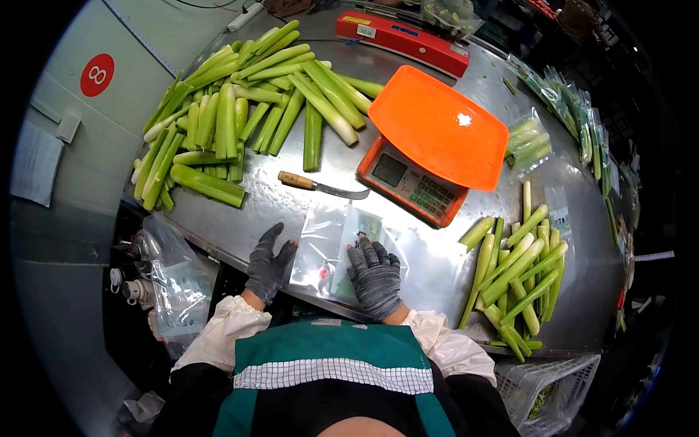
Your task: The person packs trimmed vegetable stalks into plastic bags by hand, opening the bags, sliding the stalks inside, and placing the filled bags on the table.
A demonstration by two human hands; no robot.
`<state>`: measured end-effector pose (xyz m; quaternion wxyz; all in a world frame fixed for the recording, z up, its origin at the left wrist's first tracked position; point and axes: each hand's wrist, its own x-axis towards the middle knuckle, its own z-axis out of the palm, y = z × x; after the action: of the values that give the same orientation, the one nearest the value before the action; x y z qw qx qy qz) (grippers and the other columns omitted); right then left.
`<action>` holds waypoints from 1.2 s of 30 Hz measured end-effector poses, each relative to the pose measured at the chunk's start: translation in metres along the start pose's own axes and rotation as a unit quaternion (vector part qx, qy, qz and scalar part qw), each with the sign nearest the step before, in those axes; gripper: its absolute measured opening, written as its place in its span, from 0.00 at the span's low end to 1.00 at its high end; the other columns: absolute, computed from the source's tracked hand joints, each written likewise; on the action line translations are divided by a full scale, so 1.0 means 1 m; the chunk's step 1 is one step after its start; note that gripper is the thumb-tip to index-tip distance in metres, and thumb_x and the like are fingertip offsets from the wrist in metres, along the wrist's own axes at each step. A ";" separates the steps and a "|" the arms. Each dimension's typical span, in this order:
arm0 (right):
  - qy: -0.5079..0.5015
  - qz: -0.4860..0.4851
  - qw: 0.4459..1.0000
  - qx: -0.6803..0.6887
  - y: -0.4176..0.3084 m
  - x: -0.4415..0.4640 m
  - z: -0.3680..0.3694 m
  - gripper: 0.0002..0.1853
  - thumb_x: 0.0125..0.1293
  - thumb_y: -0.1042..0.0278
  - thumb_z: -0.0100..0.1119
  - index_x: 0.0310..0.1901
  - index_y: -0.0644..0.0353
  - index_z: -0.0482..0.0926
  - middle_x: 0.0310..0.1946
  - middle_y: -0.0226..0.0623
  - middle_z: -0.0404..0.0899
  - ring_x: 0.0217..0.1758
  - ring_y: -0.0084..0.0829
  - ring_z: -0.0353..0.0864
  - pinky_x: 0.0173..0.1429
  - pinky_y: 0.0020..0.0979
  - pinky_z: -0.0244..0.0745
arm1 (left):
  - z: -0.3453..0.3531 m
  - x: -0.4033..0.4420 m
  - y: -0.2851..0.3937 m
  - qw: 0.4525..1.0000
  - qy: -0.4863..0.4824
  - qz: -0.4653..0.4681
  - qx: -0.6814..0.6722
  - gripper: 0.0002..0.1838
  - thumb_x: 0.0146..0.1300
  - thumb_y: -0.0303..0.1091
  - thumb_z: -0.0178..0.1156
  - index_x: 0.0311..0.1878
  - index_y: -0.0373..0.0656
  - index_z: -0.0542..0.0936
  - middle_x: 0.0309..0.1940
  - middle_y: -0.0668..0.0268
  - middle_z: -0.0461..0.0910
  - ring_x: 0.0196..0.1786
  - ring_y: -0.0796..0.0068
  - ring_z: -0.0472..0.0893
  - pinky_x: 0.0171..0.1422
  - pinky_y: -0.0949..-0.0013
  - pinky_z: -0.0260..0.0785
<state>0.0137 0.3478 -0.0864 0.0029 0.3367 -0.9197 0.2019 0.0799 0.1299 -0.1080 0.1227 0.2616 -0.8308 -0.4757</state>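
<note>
My right hand [376,280], in a grey glove, lies flat with its fingers spread on clear plastic bags [318,251] at the table's front edge. Just left of those bags is my left hand [269,264], gloved too, its thumb apart from the fingers and nothing in its grasp. Beyond the bags lies a curved knife [324,186] with a wooden handle. Behind and to the right stands a scale [411,182] with an orange pan [440,127]; no goods sit in the pan.
Cut green stalks [226,120] are heaped at back left, with a smaller pile [520,273] at right. A red bag sealer [403,42] stands at the back. Bagged stalks [528,143] lie beyond the scale. A plastic crate [550,390] is below the table's right edge.
</note>
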 end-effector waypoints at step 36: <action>0.020 0.026 0.996 0.086 -0.101 0.043 0.021 0.24 0.48 0.65 0.62 0.49 0.59 0.71 0.47 0.43 0.72 0.45 0.42 0.73 0.47 0.38 0.68 | -0.082 0.095 0.018 0.886 -0.397 -0.137 -0.198 0.09 0.56 0.30 0.57 0.34 0.33 0.77 0.26 0.61 0.79 0.27 0.77 0.77 0.34 0.75 0.69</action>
<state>0.0459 0.2434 -0.0620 -0.0127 0.3074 -0.9073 0.2865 0.0323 0.0249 -0.0548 -0.2345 0.1324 -0.6547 -0.7063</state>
